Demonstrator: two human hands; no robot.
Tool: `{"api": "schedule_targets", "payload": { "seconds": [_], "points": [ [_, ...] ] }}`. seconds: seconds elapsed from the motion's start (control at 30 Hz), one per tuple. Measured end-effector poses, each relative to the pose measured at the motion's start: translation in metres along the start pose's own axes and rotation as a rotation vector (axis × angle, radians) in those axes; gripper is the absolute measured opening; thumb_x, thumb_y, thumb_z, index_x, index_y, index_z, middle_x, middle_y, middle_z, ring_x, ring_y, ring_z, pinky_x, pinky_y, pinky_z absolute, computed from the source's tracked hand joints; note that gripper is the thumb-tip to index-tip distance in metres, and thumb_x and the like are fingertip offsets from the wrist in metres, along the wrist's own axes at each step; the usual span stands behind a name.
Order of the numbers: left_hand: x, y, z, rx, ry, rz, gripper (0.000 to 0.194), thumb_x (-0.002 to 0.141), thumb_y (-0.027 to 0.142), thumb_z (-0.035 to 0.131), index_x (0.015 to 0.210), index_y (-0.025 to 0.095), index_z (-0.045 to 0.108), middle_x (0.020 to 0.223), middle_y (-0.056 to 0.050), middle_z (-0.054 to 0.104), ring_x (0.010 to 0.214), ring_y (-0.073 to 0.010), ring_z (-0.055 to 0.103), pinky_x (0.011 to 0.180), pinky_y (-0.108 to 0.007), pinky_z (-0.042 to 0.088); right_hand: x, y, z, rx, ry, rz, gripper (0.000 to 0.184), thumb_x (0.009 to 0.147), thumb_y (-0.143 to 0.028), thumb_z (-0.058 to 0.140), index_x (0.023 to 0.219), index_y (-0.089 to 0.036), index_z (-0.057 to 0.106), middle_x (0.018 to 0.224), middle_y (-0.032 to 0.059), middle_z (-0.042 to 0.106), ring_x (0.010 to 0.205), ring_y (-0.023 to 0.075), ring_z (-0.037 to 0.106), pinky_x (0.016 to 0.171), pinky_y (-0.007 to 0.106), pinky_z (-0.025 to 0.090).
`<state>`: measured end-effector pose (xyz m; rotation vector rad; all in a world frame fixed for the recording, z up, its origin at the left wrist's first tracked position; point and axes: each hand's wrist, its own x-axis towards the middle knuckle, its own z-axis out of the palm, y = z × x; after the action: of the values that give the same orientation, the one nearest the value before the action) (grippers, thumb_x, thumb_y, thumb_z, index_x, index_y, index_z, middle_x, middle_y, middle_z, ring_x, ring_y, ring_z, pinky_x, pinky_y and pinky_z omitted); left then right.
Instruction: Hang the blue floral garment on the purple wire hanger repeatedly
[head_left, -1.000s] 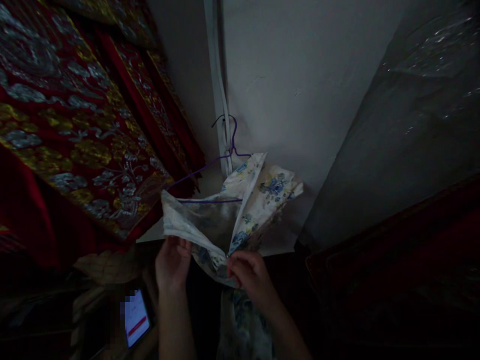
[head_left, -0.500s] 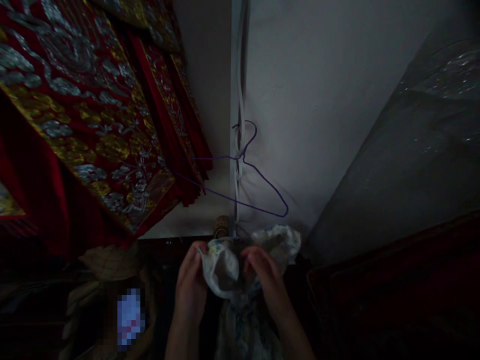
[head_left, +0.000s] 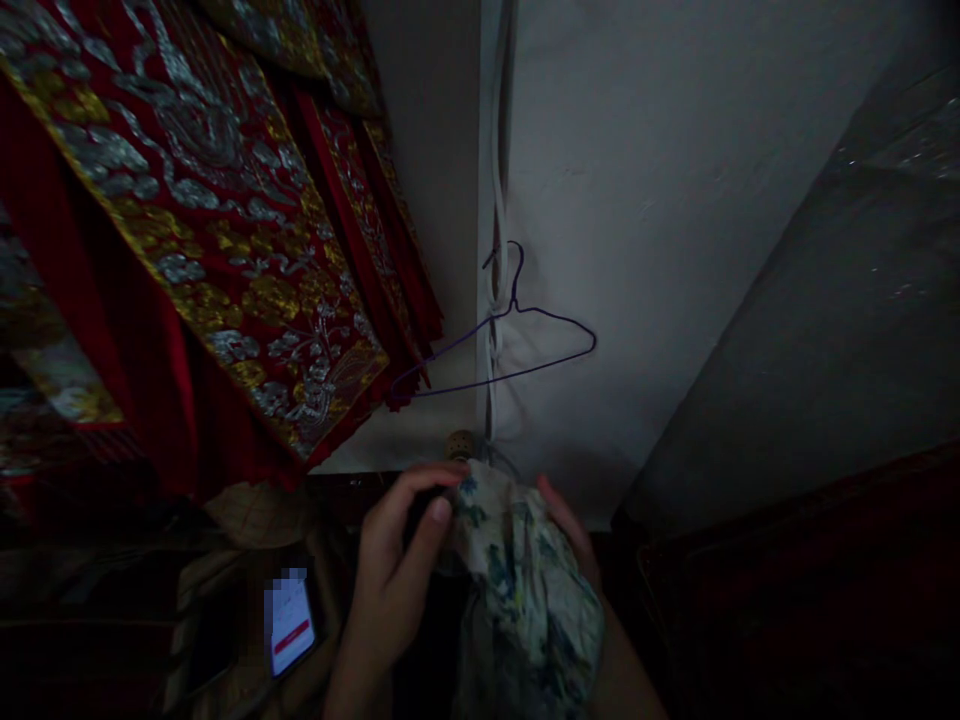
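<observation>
A pale floral cloth [head_left: 529, 570] with blue and green leaf patterns hangs bunched between my hands at the bottom centre. My left hand [head_left: 401, 560] pinches its upper left edge, with the thumb below the fingers. On the other side, my right hand [head_left: 574, 530] holds the cloth from behind; most of its fingers are hidden by the folds. Above both hands, a thin purple wire hanger [head_left: 551, 368] dangles bare by its hook from a white cable [head_left: 497, 190] along the wall corner.
Red drapery [head_left: 247, 260] embroidered in gold and silver hangs at left. A lit phone [head_left: 291, 622] lies at lower left. Behind the hands stands a small perforated brown object [head_left: 460, 444]. Plastic-like sheeting [head_left: 810, 320] covers the right side, above a dark red surface [head_left: 840, 580].
The cloth has turned and bunched, its open loop no longer showing. My right hand has moved right, behind the cloth. The hanger has swung, its right end rising.
</observation>
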<state>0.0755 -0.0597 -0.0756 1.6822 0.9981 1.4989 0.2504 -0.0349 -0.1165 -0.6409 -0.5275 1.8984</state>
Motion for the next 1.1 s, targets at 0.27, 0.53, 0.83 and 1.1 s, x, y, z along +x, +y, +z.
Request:
{"api": "schedule_targets", "payload": {
  "seconds": [0.27,0.53,0.83,1.1],
  "points": [
    [-0.003,-0.029,-0.009,-0.067,-0.644,-0.157,0.09,0.083,0.088,0.023,0.121,0.022,0.071,0.104,-0.014,0.073,0.105,-0.0322,0.066,0.096,-0.039,0.046,-0.012,-0.004,0.02,-0.609,-0.373,0.394,0.024,0.063,-0.036,0.085,0.068,-0.017,0.071,0.053,-0.0018,0.064,0.049,0.0144,0.061,0.053,0.024,0.05],
    [-0.003,-0.071,-0.057,0.208,-0.57,-0.062,0.034,0.074,0.058,0.077,0.077,0.024,0.075,0.076,-0.008,0.071,0.082,-0.0279,0.066,0.096,-0.039,0.047,-0.012,-0.109,0.054,-1.393,-0.63,0.021,0.021,0.074,-0.011,0.06,0.059,-0.019,0.072,0.049,-0.0062,0.058,0.041,0.0075,0.046,0.038,0.017,0.031],
    [0.034,-0.042,-0.071,0.445,-0.53,0.158,0.019,0.091,0.028,0.063,0.078,0.023,0.074,0.083,-0.008,0.071,0.089,-0.0269,0.065,0.093,-0.038,0.048,0.13,-0.129,-0.01,-1.33,0.166,-0.74,0.051,0.072,-0.007,0.054,0.118,-0.013,0.074,0.109,0.0095,0.078,0.096,0.0211,0.072,0.093,0.035,0.053],
    [0.03,-0.045,-0.081,0.425,-0.439,-0.173,0.012,0.071,0.037,0.082,0.073,0.027,0.075,0.075,-0.007,0.073,0.082,-0.0289,0.069,0.086,-0.035,0.051,0.086,-0.13,-0.05,-1.396,-0.021,-0.686,0.038,0.075,-0.013,0.051,0.1,-0.019,0.079,0.098,0.0046,0.079,0.091,0.0221,0.073,0.083,0.032,0.054]
  ]
}}
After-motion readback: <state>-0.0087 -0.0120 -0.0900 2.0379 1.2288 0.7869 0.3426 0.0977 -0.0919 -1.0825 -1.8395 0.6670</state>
